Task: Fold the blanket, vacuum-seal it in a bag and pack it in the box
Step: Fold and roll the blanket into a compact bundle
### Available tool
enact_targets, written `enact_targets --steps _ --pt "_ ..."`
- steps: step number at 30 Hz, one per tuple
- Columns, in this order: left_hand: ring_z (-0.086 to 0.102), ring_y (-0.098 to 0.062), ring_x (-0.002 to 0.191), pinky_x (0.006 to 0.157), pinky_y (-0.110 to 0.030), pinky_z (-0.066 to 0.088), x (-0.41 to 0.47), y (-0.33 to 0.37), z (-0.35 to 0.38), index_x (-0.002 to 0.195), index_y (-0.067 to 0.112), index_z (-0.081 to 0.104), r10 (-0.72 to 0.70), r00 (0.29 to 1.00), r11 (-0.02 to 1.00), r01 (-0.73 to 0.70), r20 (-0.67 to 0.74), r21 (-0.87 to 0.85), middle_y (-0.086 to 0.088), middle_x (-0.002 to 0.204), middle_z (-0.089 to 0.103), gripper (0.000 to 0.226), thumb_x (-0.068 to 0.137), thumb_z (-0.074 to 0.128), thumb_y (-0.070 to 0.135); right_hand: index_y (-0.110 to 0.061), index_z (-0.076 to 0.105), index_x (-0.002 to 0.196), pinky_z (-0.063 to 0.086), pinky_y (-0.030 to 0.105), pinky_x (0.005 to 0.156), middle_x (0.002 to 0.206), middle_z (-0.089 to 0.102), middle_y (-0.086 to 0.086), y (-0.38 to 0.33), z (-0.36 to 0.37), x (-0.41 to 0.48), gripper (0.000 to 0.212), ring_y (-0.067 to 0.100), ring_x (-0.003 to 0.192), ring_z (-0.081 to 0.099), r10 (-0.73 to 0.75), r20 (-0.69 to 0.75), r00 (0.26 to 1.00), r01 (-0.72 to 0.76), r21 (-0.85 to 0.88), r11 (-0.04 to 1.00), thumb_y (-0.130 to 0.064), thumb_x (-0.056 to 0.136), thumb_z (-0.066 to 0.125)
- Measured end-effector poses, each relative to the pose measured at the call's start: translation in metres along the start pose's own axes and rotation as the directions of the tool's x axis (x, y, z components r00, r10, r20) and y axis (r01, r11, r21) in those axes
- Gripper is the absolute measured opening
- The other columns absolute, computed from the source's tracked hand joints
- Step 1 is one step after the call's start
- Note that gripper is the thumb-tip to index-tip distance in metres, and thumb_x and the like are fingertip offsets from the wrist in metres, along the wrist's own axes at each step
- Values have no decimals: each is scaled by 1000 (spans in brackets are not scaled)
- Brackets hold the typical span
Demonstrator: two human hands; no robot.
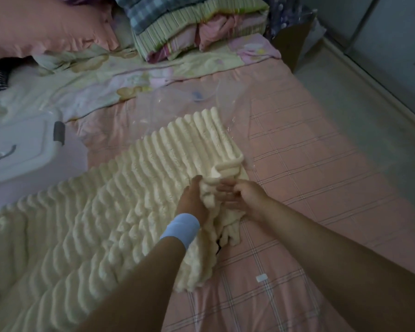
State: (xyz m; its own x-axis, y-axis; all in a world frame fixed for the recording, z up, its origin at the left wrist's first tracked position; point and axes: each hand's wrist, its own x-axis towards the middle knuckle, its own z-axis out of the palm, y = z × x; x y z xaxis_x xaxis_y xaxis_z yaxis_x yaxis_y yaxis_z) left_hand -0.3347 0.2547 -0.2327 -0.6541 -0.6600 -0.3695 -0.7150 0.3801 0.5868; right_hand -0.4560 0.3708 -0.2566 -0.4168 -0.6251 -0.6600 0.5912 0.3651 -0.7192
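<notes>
Your left hand (191, 200) and right hand (246, 196) are both gripping the bunched end of the cream blanket (120, 188), which is trailing across the pink sheet (321, 164) toward 8 o'clock. The clear bag (201, 97) is lying under its 12 o'clock end, and the white plastic box (17, 149) is sitting at 9 o'clock.

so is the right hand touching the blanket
Touching. The head view shows the right hand pinching the bunched edge of the blanket, no gap between them.
</notes>
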Motion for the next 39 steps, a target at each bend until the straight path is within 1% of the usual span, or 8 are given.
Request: enact_targets --steps 4,10,14,17,23,29,34,39 --pt "57 -33 91 74 -36 44 17 -8 -42 130 15 35 -244 968 968 248 -64 50 -14 108 59 45 91 52 28 -27 53 139 44 27 97 141 51 -3 12 -15 3 56 18 123 54 -257 -110 960 84 -764 640 -9 86 58" --pt "58 -36 102 78 -35 44 31 -6 -83 126 15 48 -181 968 959 214 -176 187 -14 112 61 36 90 48 20 -33 33 150 48 40 101 139 43 -4 60 0 10 80 22 127 50 -114 34 993 85 -873 481 -43 80 70" --pt "53 -24 86 71 -28 39 32 9 -98 125 21 47 -56 894 981 -33 -444 -189 0 101 57 43 84 50 7 -38 62 88 57 33 73 96 67 -14 66 8 -2 14 12 87 67 -324 -280 904 86 -622 778 -28 81 58" --pt "54 -22 94 74 -28 42 29 11 -90 134 18 39 -38 958 978 -22 -284 -206 -3 118 54 57 82 55 4 -36 63 120 51 35 90 115 66 -7 56 -2 -12 37 19 106 63 -219 -176 960 64 -624 779 -20 87 56" --pt "60 -26 103 78 -25 41 13 32 -78 124 21 59 127 982 992 -123 -137 38 -5 117 62 39 85 58 14 -19 71 108 33 38 104 115 68 5 8 -64 -60 31 28 114 58 -107 48 993 7 -935 -354 -32 90 50" --pt "57 -27 108 88 -27 44 20 74 -53 132 19 47 191 978 982 -190 -86 22 -8 130 50 51 83 63 15 -13 71 108 40 32 79 104 54 7 1 -87 -70 27 33 106 61 -276 -62 959 -25 -990 136 -25 97 49" --pt "58 -27 116 91 -35 46 17 57 -39 126 21 57 -11 964 593 -208 267 778 -5 129 58 35 93 48 19 -20 62 120 21 53 110 122 62 4 1 -57 -63 33 27 120 49 -11 -150 989 -145 -928 -343 -29 90 52" --pt "51 -38 121 100 -41 42 79 52 -143 131 18 52 91 889 897 122 -448 425 -16 135 48 40 92 46 15 -30 62 130 27 41 111 137 58 -3 -2 -27 -27 39 23 127 47 -98 29 995 32 -999 24 -22 95 47"
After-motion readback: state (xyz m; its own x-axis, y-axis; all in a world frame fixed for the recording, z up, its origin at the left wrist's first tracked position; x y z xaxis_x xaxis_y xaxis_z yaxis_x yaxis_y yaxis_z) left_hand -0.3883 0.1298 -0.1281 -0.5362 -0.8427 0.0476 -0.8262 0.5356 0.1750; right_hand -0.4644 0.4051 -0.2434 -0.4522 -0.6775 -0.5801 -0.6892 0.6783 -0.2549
